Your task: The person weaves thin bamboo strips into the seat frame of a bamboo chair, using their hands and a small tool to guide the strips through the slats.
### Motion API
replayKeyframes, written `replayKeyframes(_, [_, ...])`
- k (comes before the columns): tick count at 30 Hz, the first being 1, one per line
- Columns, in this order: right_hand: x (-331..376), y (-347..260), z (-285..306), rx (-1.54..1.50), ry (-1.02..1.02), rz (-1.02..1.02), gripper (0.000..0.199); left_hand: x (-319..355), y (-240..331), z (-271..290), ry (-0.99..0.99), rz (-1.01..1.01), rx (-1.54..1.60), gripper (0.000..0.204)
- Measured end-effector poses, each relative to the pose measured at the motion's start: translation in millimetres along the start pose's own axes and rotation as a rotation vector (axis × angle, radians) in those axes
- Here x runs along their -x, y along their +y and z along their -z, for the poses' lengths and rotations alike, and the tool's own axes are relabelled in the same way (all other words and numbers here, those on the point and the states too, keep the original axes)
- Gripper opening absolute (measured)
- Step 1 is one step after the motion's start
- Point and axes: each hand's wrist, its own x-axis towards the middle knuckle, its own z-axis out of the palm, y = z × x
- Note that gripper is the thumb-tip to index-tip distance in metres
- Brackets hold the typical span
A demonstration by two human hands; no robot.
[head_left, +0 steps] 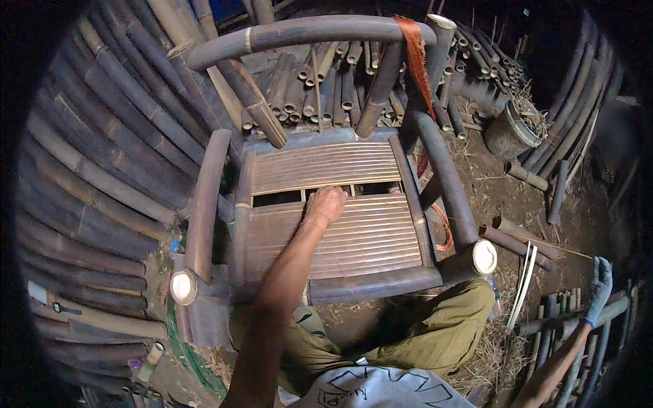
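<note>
Bamboo slats (367,238) run crosswise beneath the nearer left hand (328,202); right hand (599,285) sits well right of them; neither grip discernible.

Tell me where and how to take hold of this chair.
Probably best to grip the chair mid-length on its left armrest and right armrest, one hand each, coming from the outer sides. Both are rounded poles raised above the seat, which suits a wrapped grip; the slatted seat is flat and mostly closed, likely harder to hold.

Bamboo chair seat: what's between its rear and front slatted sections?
In the head view, an open gap crossed by narrow strips, with the left hand at it.
</note>
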Motion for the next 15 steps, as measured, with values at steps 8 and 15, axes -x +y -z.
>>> replayKeyframes(8, [69.5, -183.3, -38.4, -0.040, 0.150, 0.351, 0.039, 0.5, 6.9, -1.6, -0.161, 0.145, -0.058, 0.046])
replayKeyframes(15, [124.7, -419.8, -153.9, -0.423, -0.411, 0.525, 0.054, -4.8, 0.1, -4.8, -0.213, 0.054, -0.034, 0.045])
